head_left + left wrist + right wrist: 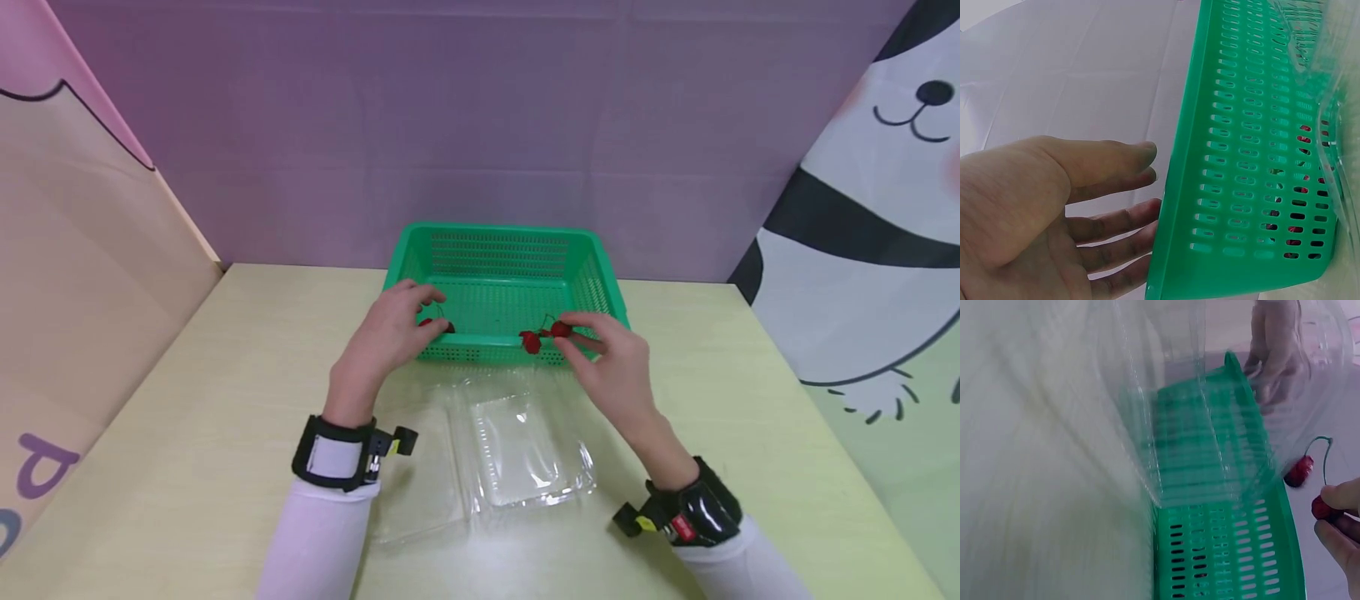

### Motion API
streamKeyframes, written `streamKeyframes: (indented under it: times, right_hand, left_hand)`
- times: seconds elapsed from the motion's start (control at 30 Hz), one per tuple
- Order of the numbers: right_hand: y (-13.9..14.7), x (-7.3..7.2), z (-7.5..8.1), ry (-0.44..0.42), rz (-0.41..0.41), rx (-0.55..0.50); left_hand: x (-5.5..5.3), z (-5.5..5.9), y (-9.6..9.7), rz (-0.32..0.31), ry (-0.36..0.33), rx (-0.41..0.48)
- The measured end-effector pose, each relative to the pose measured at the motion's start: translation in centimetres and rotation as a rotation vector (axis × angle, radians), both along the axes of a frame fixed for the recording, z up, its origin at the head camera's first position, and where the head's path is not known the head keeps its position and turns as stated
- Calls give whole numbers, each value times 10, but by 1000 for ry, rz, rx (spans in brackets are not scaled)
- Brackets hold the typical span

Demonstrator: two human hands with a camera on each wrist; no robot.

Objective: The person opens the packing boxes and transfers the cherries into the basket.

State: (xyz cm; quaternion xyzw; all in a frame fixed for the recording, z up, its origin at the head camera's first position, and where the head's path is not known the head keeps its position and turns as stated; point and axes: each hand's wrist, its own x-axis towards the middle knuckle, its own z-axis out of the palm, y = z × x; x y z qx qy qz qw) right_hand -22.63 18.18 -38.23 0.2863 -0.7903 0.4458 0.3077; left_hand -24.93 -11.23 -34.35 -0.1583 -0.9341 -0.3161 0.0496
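Observation:
Between thumb and fingertips, my right hand (611, 367) pinches one cherry (560, 329) of a red pair joined by a thin green stem. Its twin cherry (531, 342) hangs free to the left, over the near rim of the green basket (495, 341). The right wrist view also shows the held cherry (1320, 507) and the dangling one (1299, 472). My left hand (390, 329) hovers at the basket's near left corner, fingers loosely bent and holding nothing. Beside that thumb, other cherries (450, 327) lie inside the basket, partly hidden by the hand.
A clear plastic clamshell box (517, 450) lies opened out on the pale wooden table (225, 467), just in front of the basket. A purple cloth wall (480, 117) rises behind. Printed cloths stand on both sides, with a panda (885, 250) at right.

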Motion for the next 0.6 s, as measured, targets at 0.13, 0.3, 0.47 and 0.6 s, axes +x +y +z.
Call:
streamKeyframes:
  times: [0.13, 0.3, 0.47, 0.6]
  right_hand:
    - [5, -3, 0, -32, -47, -53]
    - [9, -7, -1, -56, -119, -73]
    - [14, -11, -4, -89, -173, -67]
    - [15, -14, -6, -101, -218, -58]
  left_hand:
    - [-1, 0, 0, -1, 2, -2]
    - [-1, -1, 0, -2, 3, 0]
    - [-1, -1, -1, -3, 1, 3]
    - [-1, -1, -1, -8, 1, 4]
